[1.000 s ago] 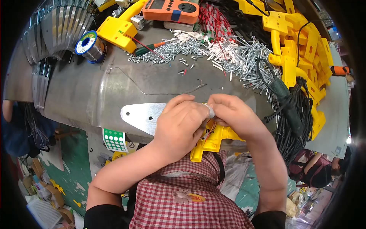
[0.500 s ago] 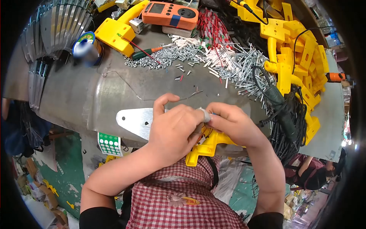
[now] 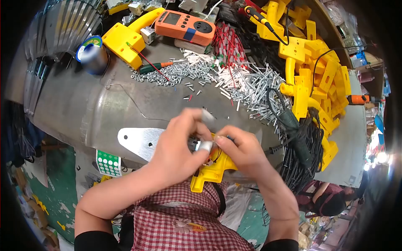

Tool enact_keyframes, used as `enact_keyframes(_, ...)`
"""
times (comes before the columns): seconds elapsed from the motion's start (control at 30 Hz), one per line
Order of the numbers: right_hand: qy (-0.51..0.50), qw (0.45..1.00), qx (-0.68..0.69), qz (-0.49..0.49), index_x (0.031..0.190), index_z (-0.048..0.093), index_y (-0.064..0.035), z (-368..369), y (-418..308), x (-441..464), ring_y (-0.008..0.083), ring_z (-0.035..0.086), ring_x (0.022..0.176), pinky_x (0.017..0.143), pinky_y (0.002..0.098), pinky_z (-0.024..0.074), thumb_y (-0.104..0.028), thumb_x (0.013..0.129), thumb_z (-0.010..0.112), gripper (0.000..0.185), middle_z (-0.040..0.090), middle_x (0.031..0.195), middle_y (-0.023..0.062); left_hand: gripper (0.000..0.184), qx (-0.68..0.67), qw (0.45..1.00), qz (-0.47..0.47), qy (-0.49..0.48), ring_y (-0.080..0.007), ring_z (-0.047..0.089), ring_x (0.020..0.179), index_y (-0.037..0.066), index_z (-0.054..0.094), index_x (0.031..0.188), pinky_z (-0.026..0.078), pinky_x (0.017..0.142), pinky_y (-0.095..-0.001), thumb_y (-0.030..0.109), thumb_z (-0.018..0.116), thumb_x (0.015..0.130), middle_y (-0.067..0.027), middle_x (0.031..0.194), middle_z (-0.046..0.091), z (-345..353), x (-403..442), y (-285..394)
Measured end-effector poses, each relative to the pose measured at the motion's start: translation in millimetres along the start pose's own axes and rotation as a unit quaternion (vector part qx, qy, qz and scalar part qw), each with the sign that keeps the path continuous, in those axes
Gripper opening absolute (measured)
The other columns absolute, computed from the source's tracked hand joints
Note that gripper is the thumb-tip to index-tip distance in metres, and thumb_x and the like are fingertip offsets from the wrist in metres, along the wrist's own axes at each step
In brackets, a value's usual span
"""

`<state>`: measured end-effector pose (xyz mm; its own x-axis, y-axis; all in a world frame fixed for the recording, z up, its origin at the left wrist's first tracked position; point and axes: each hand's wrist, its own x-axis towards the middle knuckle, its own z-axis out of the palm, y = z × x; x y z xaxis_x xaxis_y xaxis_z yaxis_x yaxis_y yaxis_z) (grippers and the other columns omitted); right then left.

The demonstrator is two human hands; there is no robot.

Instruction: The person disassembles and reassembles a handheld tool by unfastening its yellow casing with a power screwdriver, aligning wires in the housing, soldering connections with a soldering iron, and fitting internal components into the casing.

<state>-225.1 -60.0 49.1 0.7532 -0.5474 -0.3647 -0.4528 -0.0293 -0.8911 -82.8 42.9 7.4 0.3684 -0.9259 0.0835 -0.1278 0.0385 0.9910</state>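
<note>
A yellow plastic handle housing [image 3: 215, 170] lies at the table's front edge, its hollow side with thin wires facing up. Over it my right hand [image 3: 240, 148] pinches a thin wire between thumb and forefinger. My left hand [image 3: 178, 144] is beside it, with white wraps on the thumb and forefinger; those two fingers stand apart, and its lower fingers are partly hidden. A flat silvery metal blade [image 3: 136, 140] with holes reaches out from under the left hand. Thin solder wire [image 3: 136, 102] runs from a spool [image 3: 93, 58] to behind that hand.
Piles of screws [image 3: 261, 90], nuts [image 3: 157, 78] and red-and-white wired parts [image 3: 226, 46] cover the back. An orange meter [image 3: 184, 26] and screwdriver [image 3: 155, 67] lie near. Yellow housings [image 3: 324, 79] and black cables [image 3: 303, 161] fill the right; metal blades [image 3: 63, 31] stand left.
The view has shifted slightly. My left forefinger and thumb have come apart from the pinch near my right fingers. The right hand stays pinched over the yellow housing.
</note>
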Motion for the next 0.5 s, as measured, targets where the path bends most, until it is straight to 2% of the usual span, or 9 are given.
enact_keyframes(0.03, 0.08, 0.982, -0.158, -0.064, 0.09, 0.06, -0.0014, 3, -4, -2, 0.0223, 0.059, 0.067, 0.063, 0.0316, 0.0476, -0.016, 0.087, 0.06, 0.015, 0.058, 0.076, 0.0113, 0.044, -0.001, 1.0, 0.0, 0.006, -0.0302, 0.059, 0.077, 0.005, 0.045, 0.114, 0.043, 0.084, -0.0371, 0.0, 0.063, 0.074, -0.0075, 0.083, 0.061, 0, 1, -1)
enact_keyframes(0.07, 0.075, 0.982, -0.16, -0.066, 0.09, 0.06, -0.0014, 1, -2, -1, 0.0223, 0.059, 0.067, 0.063, 0.0316, 0.0476, -0.016, 0.087, 0.06, 0.015, 0.058, 0.076, 0.0113, 0.044, -0.079, 0.996, -0.045, -0.003, -0.0302, 0.059, 0.077, 0.005, 0.045, 0.113, 0.043, 0.085, -0.0367, 0.0, 0.063, 0.073, -0.0071, 0.083, 0.061, -2, 3, 1)
enact_keyframes(0.13, 0.099, 0.886, -0.344, -0.296, 0.094, 0.059, -0.0006, -2, 6, 1, 0.0206, 0.06, 0.068, 0.066, 0.0309, 0.048, -0.016, 0.088, 0.06, 0.017, 0.059, 0.077, 0.0113, 0.044, -0.156, 0.984, -0.09, -0.011, -0.0302, 0.059, 0.077, 0.005, 0.046, 0.113, 0.042, 0.086, -0.0364, 0.0, 0.063, 0.073, -0.0068, 0.082, 0.06, -3, 4, 1)
enact_keyframes(0.23, 0.037, 0.968, -0.202, -0.146, 0.094, 0.06, -0.0019, -2, 2, 2, 0.0245, 0.06, 0.069, 0.066, 0.0333, 0.0485, -0.013, 0.085, 0.062, 0.014, 0.059, 0.077, 0.011, 0.045, -0.016, 1.0, -0.009, -0.002, -0.0281, 0.06, 0.075, 0.004, 0.045, 0.113, 0.042, 0.089, -0.0357, 0.0, 0.064, 0.072, -0.0065, 0.081, 0.06, -5, 0, -3)
enact_keyframes(0.3, -0.013, 0.993, -0.1, -0.065, 0.094, 0.06, -0.0024, -7, 4, 3, 0.0271, 0.061, 0.071, 0.066, 0.0341, 0.0486, -0.012, 0.085, 0.062, 0.014, 0.059, 0.079, 0.0116, 0.044, 0.206, 0.954, 0.215, -0.028, -0.0251, 0.06, 0.073, 0.005, 0.046, 0.112, 0.041, 0.092, -0.035, -0.002, 0.063, 0.072, -0.0061, 0.08, 0.06, -8, -1, -4)
enact_keyframes(0.37, -0.065, 0.998, 0.0, 0.016, 0.093, 0.06, -0.0029, -9, 3, 3, 0.0298, 0.061, 0.074, 0.067, 0.0348, 0.0487, -0.011, 0.084, 0.063, 0.013, 0.06, 0.08, 0.0121, 0.041, 0.166, 0.965, 0.204, 0.013, -0.0248, 0.061, 0.073, 0.003, 0.047, 0.11, 0.045, 0.087, -0.0352, 0.0, 0.065, 0.073, -0.0072, 0.082, 0.062, -6, 2, -3)
enact_keyframes(0.43, 0.041, 0.909, -0.343, -0.235, 0.092, 0.059, -0.0027, -5, 1, 2, 0.0227, 0.064, 0.078, 0.068, 0.0319, 0.0487, -0.013, 0.087, 0.059, 0.011, 0.063, 0.085, 0.0106, 0.041, -0.099, 0.994, -0.026, -0.027, -0.0272, 0.062, 0.076, 0.001, 0.046, 0.111, 0.049, 0.079, -0.0353, 0.003, 0.066, 0.075, -0.0091, 0.085, 0.062, -6, 5, -4)
enact_keyframes(0.47, 0.023, 0.919, -0.329, -0.216, 0.092, 0.058, -0.0032, -6, 1, 3, 0.014, 0.063, 0.081, 0.07, 0.0285, 0.0482, -0.012, 0.09, 0.056, 0.009, 0.064, 0.089, 0.0071, 0.028, -0.107, 0.989, -0.077, -0.07, -0.0095, 0.057, 0.088, 0.001, 0.049, 0.108, 0.045, 0.084, -0.0265, 0.003, 0.061, 0.083, -0.0039, 0.087, 0.064, -11, 5, 2)
enact_keyframes(0.5, 0.026, 0.919, -0.326, -0.218, 0.092, 0.058, -0.0032, -7, 1, 2, 0.014, 0.063, 0.081, 0.07, 0.0285, 0.0482, -0.012, 0.09, 0.056, 0.009, 0.064, 0.089, 0.0071, 0.028, -0.103, 0.989, -0.076, -0.071, -0.0095, 0.057, 0.088, 0.001, 0.049, 0.108, 0.045, 0.084, -0.0265, 0.003, 0.061, 0.083, -0.0039, 0.087, 0.064, -17, 7, 8)
